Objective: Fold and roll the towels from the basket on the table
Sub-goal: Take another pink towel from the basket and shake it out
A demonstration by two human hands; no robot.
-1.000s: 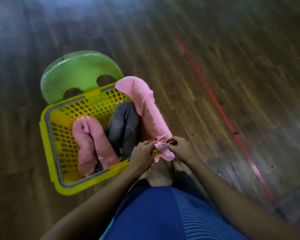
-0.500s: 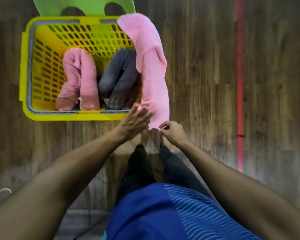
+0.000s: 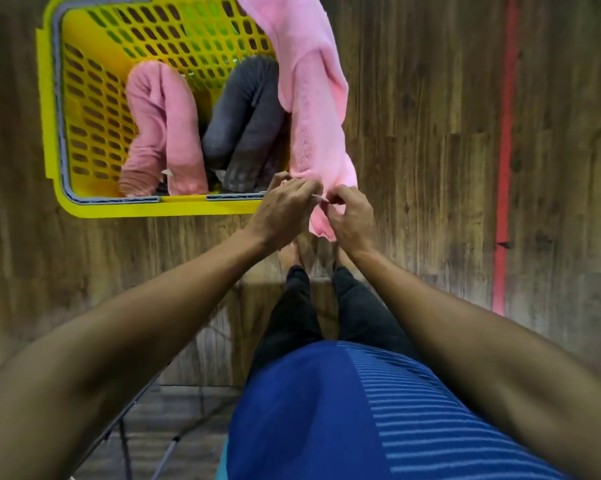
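Observation:
A yellow perforated basket point(image 3: 51, 133) stands on the wooden floor at the upper left. Inside it lie a dusty pink towel point(image 3: 160, 129) and a dark grey towel point(image 3: 247, 123), both bunched. A lighter pink towel point(image 3: 309, 91) drapes over the basket's right rim and hangs toward me. My left hand point(image 3: 285, 211) and my right hand point(image 3: 351, 220) both pinch this towel's near end, close together, just outside the basket's front right corner.
A red line point(image 3: 503, 150) runs along the wooden floor on the right. My legs and bare feet point(image 3: 302, 251) are below the hands. Thin dark metal legs point(image 3: 126, 441) show at the bottom left.
The view has swung down and closer over the basket. My left hand, open by the towel half a second ago, now pinches the towel's end beside my right hand.

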